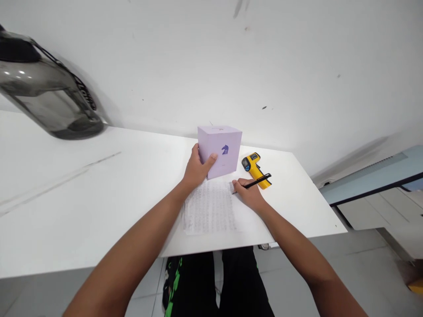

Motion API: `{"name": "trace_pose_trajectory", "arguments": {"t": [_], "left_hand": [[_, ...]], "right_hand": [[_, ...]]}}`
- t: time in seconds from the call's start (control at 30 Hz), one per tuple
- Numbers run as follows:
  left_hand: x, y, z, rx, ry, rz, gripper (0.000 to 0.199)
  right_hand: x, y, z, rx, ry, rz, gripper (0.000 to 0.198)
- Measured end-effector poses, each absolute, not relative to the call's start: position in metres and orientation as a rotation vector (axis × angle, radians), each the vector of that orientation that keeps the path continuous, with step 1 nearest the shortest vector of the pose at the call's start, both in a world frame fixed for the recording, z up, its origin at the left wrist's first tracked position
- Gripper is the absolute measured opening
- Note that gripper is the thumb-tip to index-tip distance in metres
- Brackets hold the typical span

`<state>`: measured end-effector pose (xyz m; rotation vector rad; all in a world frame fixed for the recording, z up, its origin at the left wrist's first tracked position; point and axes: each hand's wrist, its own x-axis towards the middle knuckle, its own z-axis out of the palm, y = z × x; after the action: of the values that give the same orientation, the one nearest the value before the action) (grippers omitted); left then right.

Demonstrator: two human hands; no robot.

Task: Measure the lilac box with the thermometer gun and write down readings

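Bare forearms [142, 246] reach in over the near edge of a white table [132, 198], with black-trousered legs [194, 286] below it. On the tabletop lies a sheet [211, 211] covered in rows of marks too blurred to read. At its right side the right hand [251, 193] has thumb and fingers pinched together on a black pen [258, 181]; the pen's long axis slants, tip down to the left towards the sheet, clip end up to the right. Whether the tip touches, I cannot tell. Beyond the sheet's far edge is a lilac box [228, 163], upright, its front with a dark horse-head print [225, 150] facing the person and turned slightly right. The left hand [196, 169] is clamped on its left corner, thumb across the front, fingers along the left side. Just right of the box, a yellow pistol-shaped meter [254, 168] lies with its screen end leftward, handle pointing right and nearer. Well to the left, a large grey see-through bottle [53, 97] stands near the white wall [211, 66].
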<state>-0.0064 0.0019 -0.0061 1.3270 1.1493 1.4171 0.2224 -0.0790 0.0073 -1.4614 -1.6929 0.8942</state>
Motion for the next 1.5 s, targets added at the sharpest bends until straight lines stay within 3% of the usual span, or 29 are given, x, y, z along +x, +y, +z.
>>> {"name": "trace_pose_trajectory", "arguments": {"t": [0.4,1.5], "left_hand": [[-0.0054,0.0018,-0.0058,1.324,1.171,1.411,0.093],[-0.0051,0.0018,-0.0057,1.311,1.160,1.417,0.092]], "right_hand": [[0.2241,-0.0796,0.0098,-1.450,-1.744,0.940,0.052],[0.2244,-0.0818,0.0075,-1.485,-1.697,0.811,0.061]]}}
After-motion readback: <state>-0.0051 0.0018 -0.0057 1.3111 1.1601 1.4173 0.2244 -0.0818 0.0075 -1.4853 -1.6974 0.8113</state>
